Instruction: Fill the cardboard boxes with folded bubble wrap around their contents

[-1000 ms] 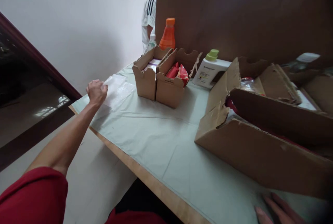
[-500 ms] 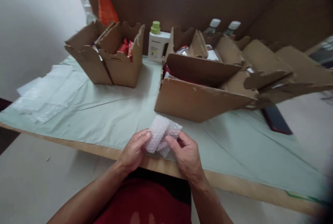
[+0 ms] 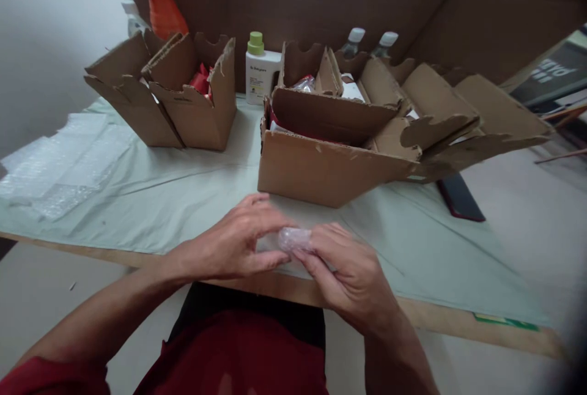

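Observation:
A small roll of bubble wrap (image 3: 294, 239) is gripped between the thumb and fingers of my right hand (image 3: 351, 269), above the table's front edge. Whether anything lies inside the roll cannot be made out. My left hand (image 3: 236, 239) is at the roll's left end, its thumb and fingers spread apart with a gap between them. Its fingertips are close to the wrap, and I cannot tell if they touch it. Flat bubble wrap sheets (image 3: 68, 159) lie on the left of the green cloth (image 3: 192, 199).
Two cardboard bins (image 3: 197, 117) with red packets stand at back left. A white bottle with a green cap (image 3: 263, 77) is beside them. More cardboard boxes (image 3: 316, 169) fill the centre and right. An orange bottle (image 3: 160, 0), clear bottles (image 3: 383, 45) and a dark phone-like slab (image 3: 460, 198) are around them.
The bubble wrap went from a loosely folded piece in both hands to a compact roll in my right hand. My left hand has released it and opened. The view has shifted slightly right.

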The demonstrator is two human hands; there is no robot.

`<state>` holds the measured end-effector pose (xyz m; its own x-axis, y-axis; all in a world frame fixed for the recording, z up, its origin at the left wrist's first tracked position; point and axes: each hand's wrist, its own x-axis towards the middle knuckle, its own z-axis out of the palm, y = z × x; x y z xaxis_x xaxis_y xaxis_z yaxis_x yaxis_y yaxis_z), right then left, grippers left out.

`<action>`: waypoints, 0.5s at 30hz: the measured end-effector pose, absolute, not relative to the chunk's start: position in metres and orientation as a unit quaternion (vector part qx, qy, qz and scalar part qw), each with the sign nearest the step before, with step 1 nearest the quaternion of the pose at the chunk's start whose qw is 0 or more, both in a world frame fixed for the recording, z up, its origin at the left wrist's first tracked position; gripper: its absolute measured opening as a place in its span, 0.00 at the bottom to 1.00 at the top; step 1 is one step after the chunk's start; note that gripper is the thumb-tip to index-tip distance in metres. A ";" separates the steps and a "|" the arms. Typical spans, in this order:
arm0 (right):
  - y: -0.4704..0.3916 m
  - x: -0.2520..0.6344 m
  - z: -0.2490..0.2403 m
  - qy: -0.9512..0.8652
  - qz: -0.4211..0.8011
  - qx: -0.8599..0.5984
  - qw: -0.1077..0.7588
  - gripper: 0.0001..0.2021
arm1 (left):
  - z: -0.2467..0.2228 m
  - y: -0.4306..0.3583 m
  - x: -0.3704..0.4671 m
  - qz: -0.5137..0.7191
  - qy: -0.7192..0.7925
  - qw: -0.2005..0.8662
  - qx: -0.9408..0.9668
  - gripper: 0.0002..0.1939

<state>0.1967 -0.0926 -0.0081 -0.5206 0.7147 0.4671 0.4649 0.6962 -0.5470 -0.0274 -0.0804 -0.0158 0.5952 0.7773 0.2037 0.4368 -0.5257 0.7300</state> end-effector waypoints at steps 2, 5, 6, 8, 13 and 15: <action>-0.098 0.214 -0.006 -0.818 0.177 -0.388 0.387 0.08 | -0.027 -0.074 -0.035 0.197 0.368 0.394 0.819 0.09; -0.106 0.242 -0.017 -0.728 0.171 -0.507 0.428 0.06 | -0.042 -0.072 -0.058 0.161 0.432 0.497 0.735 0.11; -0.108 0.249 -0.024 -0.698 0.176 -0.544 0.430 0.07 | -0.045 -0.072 -0.066 0.159 0.448 0.526 0.706 0.11; -0.107 0.256 -0.043 -0.653 0.195 -0.594 0.427 0.10 | -0.051 -0.070 -0.076 0.167 0.459 0.567 0.663 0.11; -0.098 0.263 -0.096 -0.649 0.151 -0.670 0.326 0.20 | -0.076 -0.062 -0.078 0.174 0.544 0.435 0.696 0.23; -0.097 0.270 -0.107 -0.665 0.067 -0.694 0.267 0.28 | -0.082 -0.065 -0.076 0.180 0.594 0.267 0.737 0.32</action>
